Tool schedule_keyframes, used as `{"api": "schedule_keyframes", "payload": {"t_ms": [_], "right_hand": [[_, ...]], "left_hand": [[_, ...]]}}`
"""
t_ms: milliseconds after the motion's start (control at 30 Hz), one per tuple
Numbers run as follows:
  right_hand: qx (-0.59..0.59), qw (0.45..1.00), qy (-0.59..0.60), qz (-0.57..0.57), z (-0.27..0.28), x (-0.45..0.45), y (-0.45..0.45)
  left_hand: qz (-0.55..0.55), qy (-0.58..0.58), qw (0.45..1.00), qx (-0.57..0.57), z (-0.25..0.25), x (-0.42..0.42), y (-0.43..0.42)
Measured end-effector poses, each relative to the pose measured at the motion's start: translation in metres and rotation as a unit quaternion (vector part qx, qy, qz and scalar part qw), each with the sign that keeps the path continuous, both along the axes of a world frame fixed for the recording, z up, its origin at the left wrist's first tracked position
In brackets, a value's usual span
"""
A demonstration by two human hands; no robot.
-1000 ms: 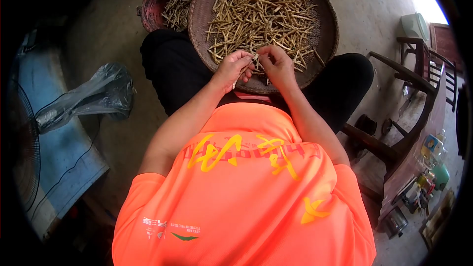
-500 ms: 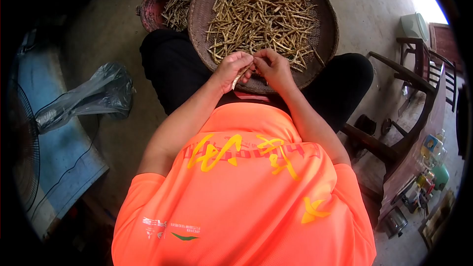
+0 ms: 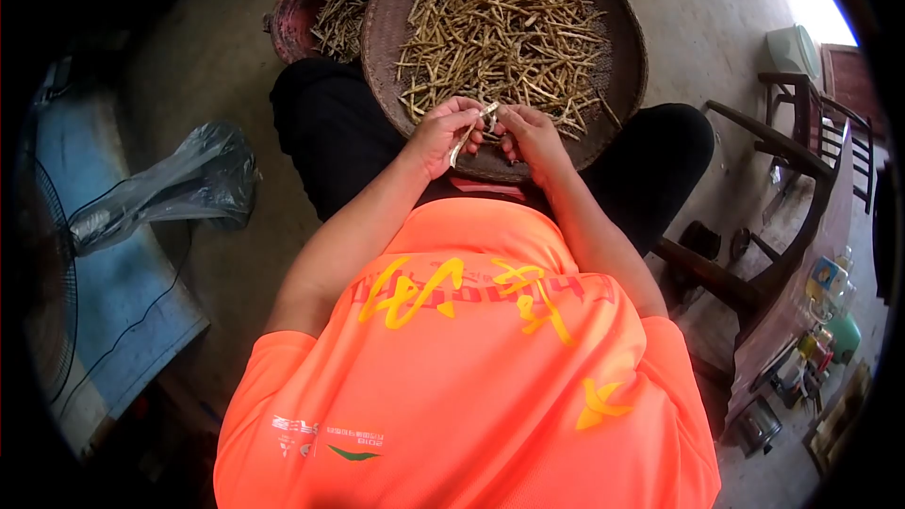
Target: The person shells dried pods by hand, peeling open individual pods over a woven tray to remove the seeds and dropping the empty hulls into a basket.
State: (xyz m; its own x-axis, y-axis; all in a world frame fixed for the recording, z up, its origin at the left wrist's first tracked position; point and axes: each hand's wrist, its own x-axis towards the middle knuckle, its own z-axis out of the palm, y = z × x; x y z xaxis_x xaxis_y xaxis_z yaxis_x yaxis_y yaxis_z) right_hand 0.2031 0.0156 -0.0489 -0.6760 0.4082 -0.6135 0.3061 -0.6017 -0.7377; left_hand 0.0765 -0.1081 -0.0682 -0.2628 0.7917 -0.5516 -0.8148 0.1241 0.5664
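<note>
My left hand (image 3: 441, 137) is closed round a dried bean pod (image 3: 459, 148), its pale split end hanging below the fingers. The other end of the pod sticks up between the two hands. My right hand (image 3: 534, 139) is closed, its thumb and forefinger pinching at that upper end. Both hands are over the near rim of a round woven tray (image 3: 626, 57), which rests on my lap. Many dry brown pods (image 3: 500, 33) lie heaped in it. Whether beans are in the fingers is too small to tell.
A reddish basin (image 3: 287, 24) with more pods stands behind the tray on the left. Farther left are a clear plastic bag (image 3: 212, 170), a blue board (image 3: 141, 292) and a fan (image 3: 52, 273). Wooden chairs (image 3: 801, 151) and a table with bottles (image 3: 830, 283) are on the right.
My right hand has turned and drawn slightly away from the left. The pod's pale upper end now shows between the fingertips.
</note>
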Motion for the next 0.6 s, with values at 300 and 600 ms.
{"api": "schedule_keyframes", "payload": {"t_ms": [300,600], "right_hand": [[0.122,0.99,0.061,0.048,-0.008,-0.004,-0.004],[0.13,0.99,0.043,0.033,0.007,-0.006,0.0]], "left_hand": [[-0.049,0.027,0.998,-0.002,0.008,0.006,0.0],[0.08,0.017,0.997,0.008,0.027,-0.052,0.002]]}}
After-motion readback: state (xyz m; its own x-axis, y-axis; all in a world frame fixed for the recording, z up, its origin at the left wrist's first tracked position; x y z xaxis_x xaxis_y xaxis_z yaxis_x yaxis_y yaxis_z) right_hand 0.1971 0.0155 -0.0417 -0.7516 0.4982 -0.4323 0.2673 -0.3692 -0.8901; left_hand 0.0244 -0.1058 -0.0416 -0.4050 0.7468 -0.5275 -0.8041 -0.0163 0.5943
